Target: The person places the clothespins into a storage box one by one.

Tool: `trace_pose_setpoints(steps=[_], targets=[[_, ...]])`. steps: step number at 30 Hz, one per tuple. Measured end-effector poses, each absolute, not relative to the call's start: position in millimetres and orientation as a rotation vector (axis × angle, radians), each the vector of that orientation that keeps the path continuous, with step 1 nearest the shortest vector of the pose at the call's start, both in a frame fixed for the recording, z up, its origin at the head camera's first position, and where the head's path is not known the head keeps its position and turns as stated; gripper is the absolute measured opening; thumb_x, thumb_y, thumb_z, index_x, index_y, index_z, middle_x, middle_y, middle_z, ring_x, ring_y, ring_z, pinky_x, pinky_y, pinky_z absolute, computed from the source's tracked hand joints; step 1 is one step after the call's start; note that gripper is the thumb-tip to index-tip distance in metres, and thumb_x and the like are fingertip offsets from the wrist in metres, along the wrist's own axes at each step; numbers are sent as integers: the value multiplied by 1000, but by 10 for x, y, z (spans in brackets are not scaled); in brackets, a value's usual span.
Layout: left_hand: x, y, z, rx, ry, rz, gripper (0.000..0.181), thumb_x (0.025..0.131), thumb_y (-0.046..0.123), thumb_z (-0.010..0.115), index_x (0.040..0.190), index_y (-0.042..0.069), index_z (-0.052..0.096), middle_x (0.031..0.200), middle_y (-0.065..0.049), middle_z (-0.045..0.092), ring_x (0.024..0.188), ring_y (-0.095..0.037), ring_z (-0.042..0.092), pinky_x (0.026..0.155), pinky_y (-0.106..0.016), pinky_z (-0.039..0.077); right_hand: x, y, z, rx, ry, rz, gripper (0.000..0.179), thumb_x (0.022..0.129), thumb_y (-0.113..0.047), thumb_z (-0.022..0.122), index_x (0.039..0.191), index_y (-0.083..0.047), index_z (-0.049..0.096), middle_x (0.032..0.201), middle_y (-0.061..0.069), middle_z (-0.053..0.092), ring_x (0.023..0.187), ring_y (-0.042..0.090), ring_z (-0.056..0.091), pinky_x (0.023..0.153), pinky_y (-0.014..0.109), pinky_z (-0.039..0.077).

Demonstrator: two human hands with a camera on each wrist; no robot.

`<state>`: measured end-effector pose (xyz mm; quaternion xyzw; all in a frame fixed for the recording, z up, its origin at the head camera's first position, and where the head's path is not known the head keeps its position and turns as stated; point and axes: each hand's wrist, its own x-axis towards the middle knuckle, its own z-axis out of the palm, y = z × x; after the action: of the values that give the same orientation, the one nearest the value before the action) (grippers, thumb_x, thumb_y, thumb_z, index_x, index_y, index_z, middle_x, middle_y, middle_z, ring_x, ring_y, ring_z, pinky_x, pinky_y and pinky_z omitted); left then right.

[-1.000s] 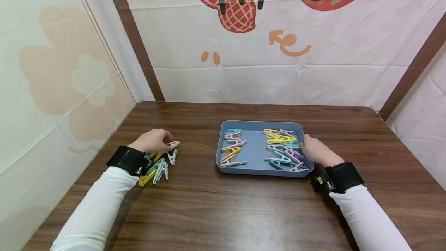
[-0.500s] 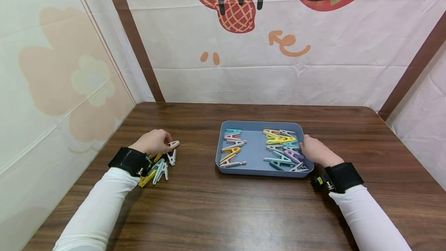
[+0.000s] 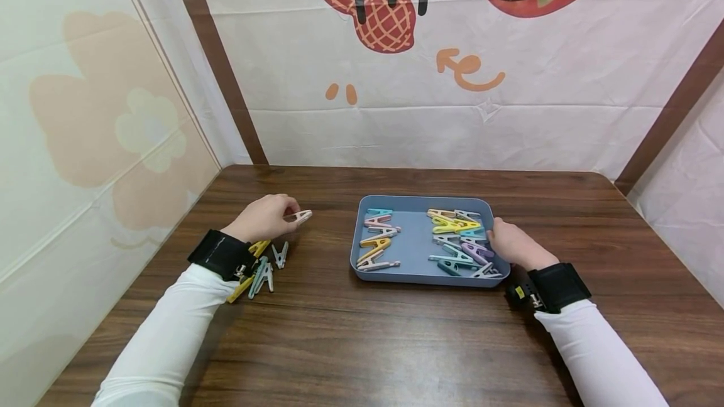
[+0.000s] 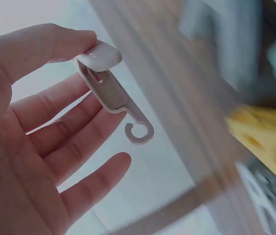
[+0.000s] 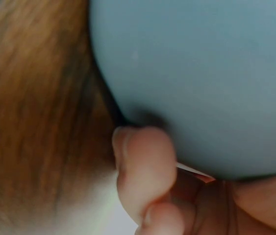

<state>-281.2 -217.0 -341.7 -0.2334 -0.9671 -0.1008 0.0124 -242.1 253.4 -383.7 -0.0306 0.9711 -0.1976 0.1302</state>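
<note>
On the left of the brown bench (image 3: pixel 362 338), a few clothes pegs lie in a loose pile, partly under the wrist: a yellow peg (image 3: pixel 242 289), a pale green peg (image 3: pixel 257 275) and a small white peg (image 3: pixel 279 255). The left hand (image 3: pixel 263 217) has just moved up and away from them. Half a second ago it was right by the white peg; now there is a gap. It pinches a pale hook peg (image 3: pixel 303 217) between thumb and finger, and the other fingers are spread out. The wrist view shows the peg's little curly hook, and the peg looks up in the air. So this peg is out of the pile, but it is not in the tray yet.

Next comes the blue-grey tray (image 3: pixel 410 240), which has not moved. Inside, five pegs make a line by its left wall, with an orange peg (image 3: pixel 374 249) among them, and a bigger bunch lies on the right. At the far right, the right hand (image 3: pixel 517 245) holds the tray's edge, just as before.
</note>
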Motion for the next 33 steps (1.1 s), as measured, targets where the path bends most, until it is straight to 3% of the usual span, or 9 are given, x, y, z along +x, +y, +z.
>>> trace_pose_setpoints(steps=[15, 21, 33], targets=[[-2517, -1095, -3164, -1200, -2869, -361, 14, 88, 21, 72, 99, 14, 68, 92, -1, 61, 77, -12, 52, 68, -30, 45, -2407, 2545, -3840, -164, 2839, -574, 43, 104, -8, 36, 129, 25, 28, 84, 19, 51, 72, 26, 54, 58, 36, 43], [-2468, -730, -3222, -1449, -2868, -281, 12, 89, 21, 72, 97, 13, 68, 88, -1, 60, 73, -11, 48, 63, -26, 41, -2409, 2557, -3838, -182, 2846, -561, 43, 103, -8, 36, 128, 27, 28, 86, 20, 51, 73, 27, 55, 60, 37, 43], [-2484, -324, -3436, -1635, -2920, -56, 13, 88, 24, 73, 96, 14, 69, 84, 6, 57, 76, -9, 50, 69, -25, 41, -2411, 2557, -3833, -149, 2836, -559, 43, 103, -8, 37, 129, 25, 28, 89, 21, 52, 76, 28, 55, 61, 37, 45]])
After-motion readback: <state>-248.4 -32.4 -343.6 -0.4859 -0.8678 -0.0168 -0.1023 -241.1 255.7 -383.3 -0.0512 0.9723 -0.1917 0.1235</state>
